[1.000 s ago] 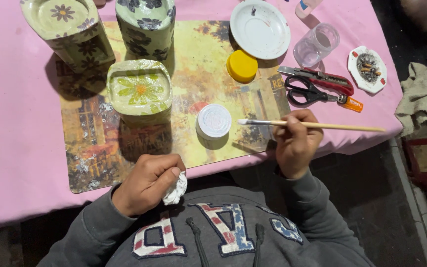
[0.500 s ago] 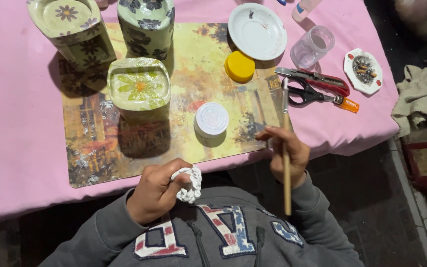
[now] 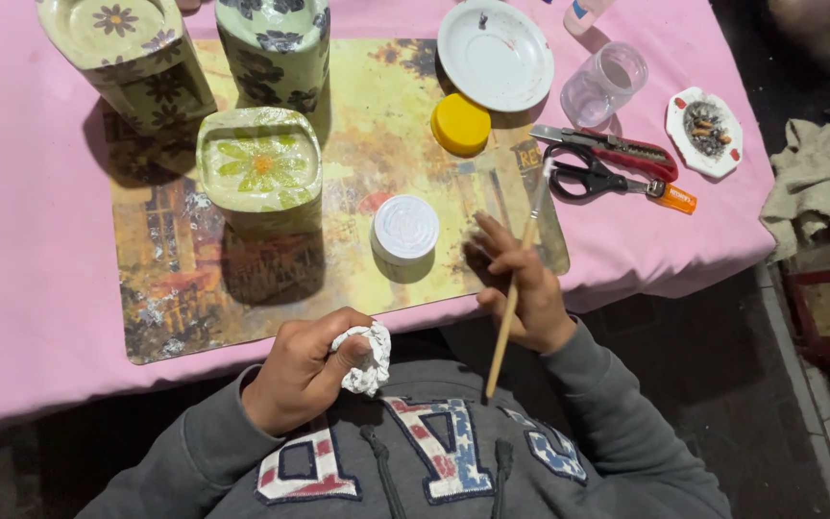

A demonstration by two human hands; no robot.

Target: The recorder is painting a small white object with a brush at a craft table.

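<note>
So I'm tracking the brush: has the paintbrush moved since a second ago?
Yes. The paintbrush swung from lying sideways, tip near the white lid, to pointing up toward the scissors, in the right hand.

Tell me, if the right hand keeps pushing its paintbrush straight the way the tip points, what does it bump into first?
Probably the black-handled scissors. The right hand holds the paintbrush with its tip slanting up toward the handles. Depth is unclear, so it may pass just left of them.
</note>
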